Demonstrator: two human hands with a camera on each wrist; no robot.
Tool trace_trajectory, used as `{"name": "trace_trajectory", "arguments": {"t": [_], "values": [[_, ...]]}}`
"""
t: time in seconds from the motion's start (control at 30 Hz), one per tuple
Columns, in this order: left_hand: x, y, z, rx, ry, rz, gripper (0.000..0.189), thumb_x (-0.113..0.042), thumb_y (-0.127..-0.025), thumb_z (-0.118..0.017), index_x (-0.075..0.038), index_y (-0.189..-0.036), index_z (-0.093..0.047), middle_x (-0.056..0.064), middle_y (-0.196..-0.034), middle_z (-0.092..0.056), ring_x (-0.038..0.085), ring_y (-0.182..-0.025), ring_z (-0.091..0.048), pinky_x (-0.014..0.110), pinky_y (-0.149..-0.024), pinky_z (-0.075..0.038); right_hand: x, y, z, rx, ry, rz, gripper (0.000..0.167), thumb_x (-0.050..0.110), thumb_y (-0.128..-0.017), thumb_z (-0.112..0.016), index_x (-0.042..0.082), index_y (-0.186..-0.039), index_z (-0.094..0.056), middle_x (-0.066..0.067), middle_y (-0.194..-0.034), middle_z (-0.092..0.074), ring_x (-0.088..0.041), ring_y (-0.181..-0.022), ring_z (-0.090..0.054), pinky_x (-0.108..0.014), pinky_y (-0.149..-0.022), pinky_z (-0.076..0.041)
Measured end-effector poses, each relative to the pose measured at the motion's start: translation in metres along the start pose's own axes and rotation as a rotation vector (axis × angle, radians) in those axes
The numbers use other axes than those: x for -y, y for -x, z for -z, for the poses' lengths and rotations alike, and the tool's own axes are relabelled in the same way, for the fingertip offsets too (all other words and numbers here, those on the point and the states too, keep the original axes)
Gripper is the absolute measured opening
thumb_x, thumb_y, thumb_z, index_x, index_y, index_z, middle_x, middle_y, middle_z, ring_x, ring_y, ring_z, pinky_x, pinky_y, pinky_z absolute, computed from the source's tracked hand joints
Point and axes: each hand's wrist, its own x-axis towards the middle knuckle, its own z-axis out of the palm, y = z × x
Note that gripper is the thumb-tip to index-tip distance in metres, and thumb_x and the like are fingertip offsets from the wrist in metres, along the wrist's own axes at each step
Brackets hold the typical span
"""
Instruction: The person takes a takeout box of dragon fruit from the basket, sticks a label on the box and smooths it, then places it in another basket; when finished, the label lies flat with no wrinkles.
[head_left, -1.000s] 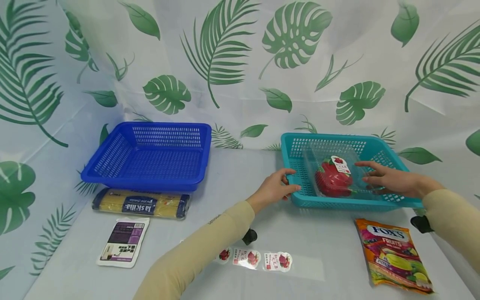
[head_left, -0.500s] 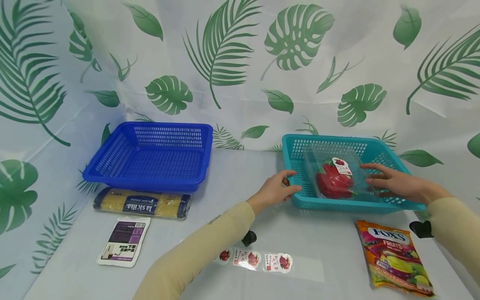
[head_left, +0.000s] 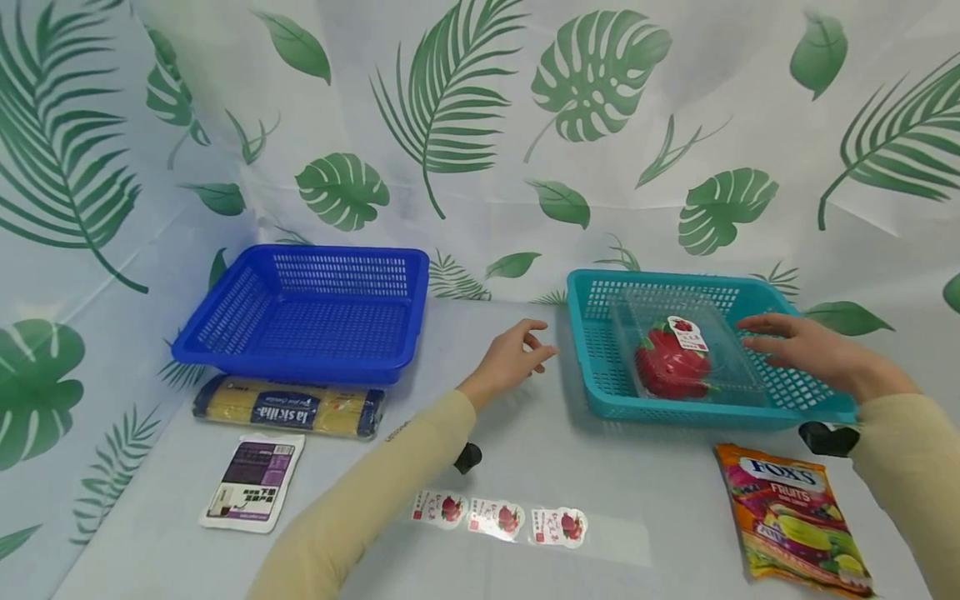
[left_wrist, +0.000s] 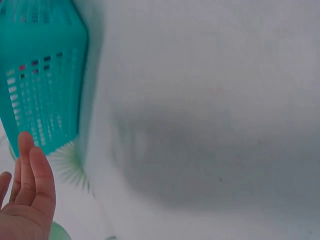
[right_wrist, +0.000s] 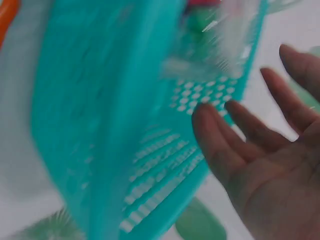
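Observation:
A clear lidded plastic box (head_left: 723, 342) lies in the teal basket (head_left: 611, 406). Inside the box is a red fruit (head_left: 670, 367) with green tips, and a dragon-fruit sticker (head_left: 687, 333) is on the lid. My left hand (head_left: 512, 360) hovers left of the basket, apart from its rim, with loosely bent fingers and nothing in them. Over the basket's right part is my right hand (head_left: 813, 350), its fingers spread and apart from the box. In the right wrist view the right hand (right_wrist: 270, 150) holds nothing.
A blue basket (head_left: 296, 364) stands at the left. In front of it lie a spaghetti pack (head_left: 288, 406) and a white-and-purple packet (head_left: 253, 483). A strip of dragon-fruit stickers (head_left: 498, 518) lies at the front, and a Fox's candy bag (head_left: 795, 521) at the front right.
My left hand has let go of the teal basket's rim and moved left. The right hand has drawn away from the box, up and to the right. The box stays in the basket.

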Motion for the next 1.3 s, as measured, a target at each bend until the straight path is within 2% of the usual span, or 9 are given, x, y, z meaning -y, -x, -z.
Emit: {"name": "trace_trajectory", "arguments": {"t": [0.13,0.23,0.37,0.47,0.57,0.7,0.83,1.17,1.3], "values": [[0.011,-0.004,0.014,-0.054,-0.040,-0.015,0.051,-0.029,-0.098,-0.061,-0.013,-0.144,-0.045,0.003,-0.105,-0.059,0.022,-0.090,-0.068,0.028,-0.072,-0.051,0.015,0.000,-0.002,-0.064,-0.058,-0.044,0.080,0.055,-0.101,-0.039,-0.002,-0.153,-0.018,-0.041,-0.147,-0.015,-0.062,-0.123,-0.031,-0.073,-0.091,-0.036],[0.015,-0.005,0.024,-0.091,-0.049,-0.024,0.050,-0.026,-0.099,-0.061,-0.011,-0.143,-0.046,0.007,-0.107,-0.059,0.028,-0.094,-0.068,0.032,-0.074,-0.050,0.026,0.000,-0.008,-0.130,-0.107,-0.067,0.083,0.058,-0.100,-0.036,-0.002,-0.153,-0.016,-0.040,-0.148,-0.016,-0.060,-0.126,-0.027,-0.072,-0.096,-0.033],[0.019,-0.007,0.039,-0.134,-0.080,-0.029,0.049,-0.023,-0.099,-0.061,-0.008,-0.143,-0.046,0.011,-0.109,-0.059,0.028,-0.094,-0.069,0.035,-0.077,-0.051,0.039,-0.003,-0.018,-0.189,-0.181,-0.078,0.083,0.059,-0.100,-0.035,-0.001,-0.154,-0.015,-0.038,-0.150,-0.016,-0.058,-0.129,-0.025,-0.071,-0.099,-0.031],[0.020,-0.010,0.050,-0.174,-0.149,-0.032,0.049,-0.024,-0.098,-0.061,-0.007,-0.142,-0.047,0.012,-0.111,-0.060,0.024,-0.094,-0.067,0.035,-0.079,-0.052,0.051,-0.007,-0.024,-0.221,-0.231,-0.075,0.081,0.056,-0.100,-0.034,0.000,-0.155,-0.013,-0.036,-0.152,-0.015,-0.058,-0.132,-0.023,-0.072,-0.100,-0.028],[0.021,-0.013,0.062,-0.222,-0.229,-0.044,0.049,-0.025,-0.098,-0.061,-0.006,-0.141,-0.048,0.013,-0.112,-0.061,0.024,-0.098,-0.065,0.035,-0.082,-0.052,0.066,-0.011,-0.030,-0.261,-0.230,-0.073,0.080,0.055,-0.101,-0.036,0.001,-0.155,-0.013,-0.035,-0.153,-0.016,-0.058,-0.134,-0.021,-0.073,-0.099,-0.028],[0.020,-0.016,0.076,-0.261,-0.292,-0.047,0.048,-0.024,-0.099,-0.060,-0.005,-0.142,-0.048,0.015,-0.115,-0.060,0.026,-0.104,-0.062,0.037,-0.086,-0.051,0.086,-0.017,-0.038,-0.273,-0.235,-0.059,0.080,0.055,-0.100,-0.037,0.002,-0.155,-0.013,-0.032,-0.154,-0.016,-0.056,-0.136,-0.018,-0.073,-0.099,-0.027],[0.020,-0.017,0.085,-0.279,-0.311,-0.042,0.049,-0.024,-0.099,-0.060,-0.004,-0.142,-0.047,0.018,-0.118,-0.058,0.027,-0.105,-0.061,0.038,-0.088,-0.050,0.105,-0.022,-0.045,-0.262,-0.252,-0.027,0.079,0.052,-0.101,-0.039,0.002,-0.155,-0.011,-0.032,-0.155,-0.017,-0.054,-0.136,-0.022,-0.070,-0.102,-0.029],[0.019,-0.017,0.090,-0.294,-0.330,-0.046,0.049,-0.023,-0.099,-0.060,-0.003,-0.142,-0.047,0.019,-0.118,-0.059,0.028,-0.104,-0.061,0.039,-0.088,-0.049,0.133,-0.034,-0.060,-0.257,-0.195,0.034,0.069,0.044,-0.104,-0.039,0.000,-0.153,-0.020,-0.028,-0.154,-0.025,-0.049,-0.138,-0.027,-0.065,-0.106,-0.029],[0.019,-0.018,0.091,-0.302,-0.364,-0.041,0.047,-0.023,-0.099,-0.059,-0.003,-0.141,-0.048,0.017,-0.118,-0.059,0.027,-0.105,-0.060,0.039,-0.089,-0.049,0.144,-0.041,-0.069,-0.230,-0.213,0.047,0.069,0.046,-0.103,-0.040,0.003,-0.154,-0.021,-0.025,-0.155,-0.025,-0.046,-0.139,-0.027,-0.063,-0.107,-0.029]]}}
